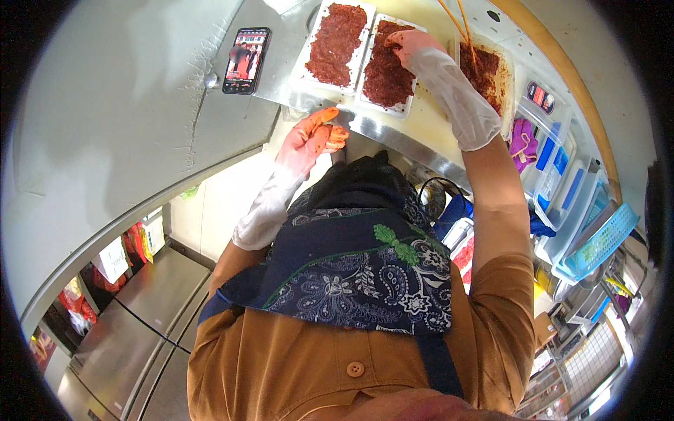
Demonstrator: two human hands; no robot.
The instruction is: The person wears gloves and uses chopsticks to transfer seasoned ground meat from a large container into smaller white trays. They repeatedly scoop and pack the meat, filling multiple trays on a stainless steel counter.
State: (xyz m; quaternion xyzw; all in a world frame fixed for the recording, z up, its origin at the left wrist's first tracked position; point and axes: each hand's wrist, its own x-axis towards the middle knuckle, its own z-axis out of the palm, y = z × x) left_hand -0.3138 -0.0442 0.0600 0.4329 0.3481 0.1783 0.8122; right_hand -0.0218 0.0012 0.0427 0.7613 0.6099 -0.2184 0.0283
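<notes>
Two white trays lie side by side before me, each with a layer of dark red minced paste. My right hand [413, 46], in a pink glove with a white cuff, has curled fingers on the paste [388, 84] in the right tray [387, 110]; the fingertips are partly hidden. The left tray [301, 73] holds paste [337, 47] spread along its length. My left hand [315, 136], likewise gloved and smeared orange-red, is held off the steel counter edge [392, 138] with its fingers apart, holding nothing.
Right of the trays, a smeared clear plastic container [505, 87] holds more paste, with chopsticks [463, 26] standing in it. A smartphone [246, 60] with a lit screen lies to the left. Purple cloth [523, 144], stacked plastic containers [571, 184] and a blue basket [603, 242] are at right.
</notes>
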